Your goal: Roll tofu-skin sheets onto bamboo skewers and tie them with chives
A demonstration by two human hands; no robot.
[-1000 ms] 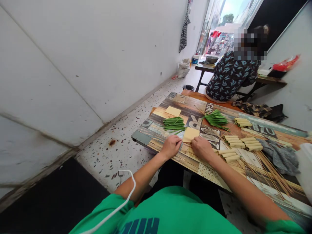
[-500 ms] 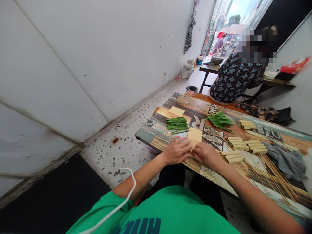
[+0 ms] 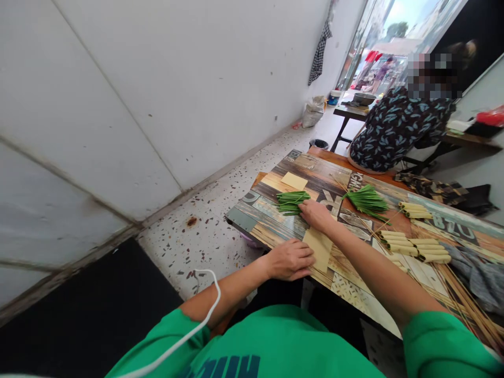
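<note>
A pale yellow tofu-skin sheet (image 3: 319,249) lies flat near the front edge of the wooden-patterned table (image 3: 271,239). My left hand (image 3: 290,260) rests on its left edge, fingers extended side by side. My right hand (image 3: 315,214) reaches over the sheet to the right end of a pile of cut green chives (image 3: 292,201). Its fingers close on the chive ends, though the fingertips are partly hidden. Behind the pile lies another yellow sheet (image 3: 294,181). A second bunch of chives (image 3: 366,200) is to the right of my right hand.
Stacked yellow rolls (image 3: 433,251) lie at the right, with more rolls (image 3: 415,210) behind. Bamboo skewers (image 3: 464,296) and a grey cloth (image 3: 472,273) are at the table's right. Beyond the table sits a person (image 3: 401,126) in a leaf-patterned top. A white wall (image 3: 177,94) stands left.
My right hand has left the near part of the sheet and reached forward to the chive pile. The sheet now lies flat, with my left hand at its edge. The view has shifted slightly.
</note>
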